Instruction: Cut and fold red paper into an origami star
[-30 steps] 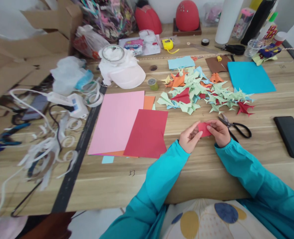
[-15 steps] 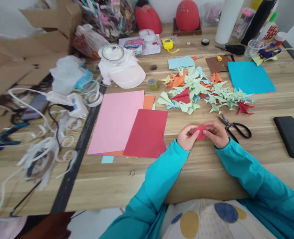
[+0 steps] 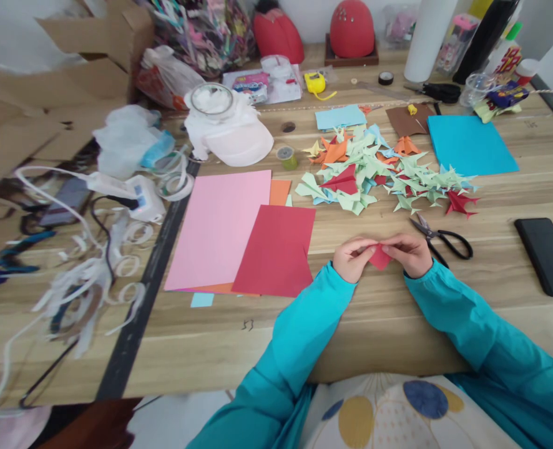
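Between my two hands is a small folded piece of red paper [image 3: 379, 257], pinched along its upper part, with a pointed end hanging toward me. My left hand [image 3: 352, 257] is closed on its left side, thumb in front. On the other side my right hand [image 3: 408, 252] pinches it in the same way. Scissors [image 3: 438, 237] with black handles lie just right of my right hand. Beyond my hands spreads a pile of folded paper shapes [image 3: 361, 165] in pale green, orange, blue and red. A red paper sheet [image 3: 276, 252] lies left of my left hand.
Under the red sheet is a pink sheet [image 3: 220, 224]. Blue paper [image 3: 473, 146] and a phone [image 3: 548, 255] lie to the right. White cords and strips [image 3: 93, 274] clutter the left, near a cardboard box [image 3: 89, 75]. A spool [image 3: 286, 158] stands beyond the pink sheet.
The red paper has turned in my fingers, so its point now hangs lower toward me. My fingers have shifted to its upper edge, while both arms stay nearly in place.
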A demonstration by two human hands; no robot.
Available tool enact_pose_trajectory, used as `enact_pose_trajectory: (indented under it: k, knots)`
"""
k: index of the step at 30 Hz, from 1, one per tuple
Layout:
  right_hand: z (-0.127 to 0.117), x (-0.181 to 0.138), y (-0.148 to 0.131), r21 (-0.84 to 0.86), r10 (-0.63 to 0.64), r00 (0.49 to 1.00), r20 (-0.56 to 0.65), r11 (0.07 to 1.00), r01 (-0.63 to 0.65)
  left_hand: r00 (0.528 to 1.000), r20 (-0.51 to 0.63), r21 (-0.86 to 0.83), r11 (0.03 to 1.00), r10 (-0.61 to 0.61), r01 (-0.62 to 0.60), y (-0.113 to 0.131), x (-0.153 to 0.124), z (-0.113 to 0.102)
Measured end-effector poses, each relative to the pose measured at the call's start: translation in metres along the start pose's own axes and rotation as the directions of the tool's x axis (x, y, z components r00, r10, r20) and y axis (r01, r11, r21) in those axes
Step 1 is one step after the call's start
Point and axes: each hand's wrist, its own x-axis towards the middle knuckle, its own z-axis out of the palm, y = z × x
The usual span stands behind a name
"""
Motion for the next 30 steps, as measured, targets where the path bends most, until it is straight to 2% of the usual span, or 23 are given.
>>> enact_pose_trajectory:
  k: [8, 11, 14, 18, 30]
  knots:
    - [-0.001, 0.002, -0.001, 0.041, 0.061, 0.996, -0.058, 0.997, -0.059, 0.993, 0.033, -0.104, 0.988, -0.109, 0.112, 0.004, 0.0, -0.002]
    - [-0.004, 0.005, 0.003, 0.104, 0.123, 0.984, -0.132, 0.988, -0.109, 0.976, 0.135, -0.25, 0.947, -0.173, 0.203, 0.006, -0.003, 0.0]
    - [-0.007, 0.007, 0.006, 0.164, 0.165, 0.972, -0.169, 0.977, -0.138, 0.962, 0.228, -0.335, 0.916, -0.149, 0.221, 0.008, -0.005, 0.003]
    - [-0.007, 0.007, 0.008, 0.174, 0.163, 0.973, -0.164, 0.976, -0.134, 0.975, 0.187, -0.309, 0.935, -0.117, 0.172, 0.009, -0.006, 0.004]
    - [-0.005, 0.006, 0.002, 0.178, 0.162, 0.982, -0.097, 0.974, -0.143, 0.976, 0.108, -0.304, 0.928, -0.189, 0.214, 0.007, -0.005, 0.007]
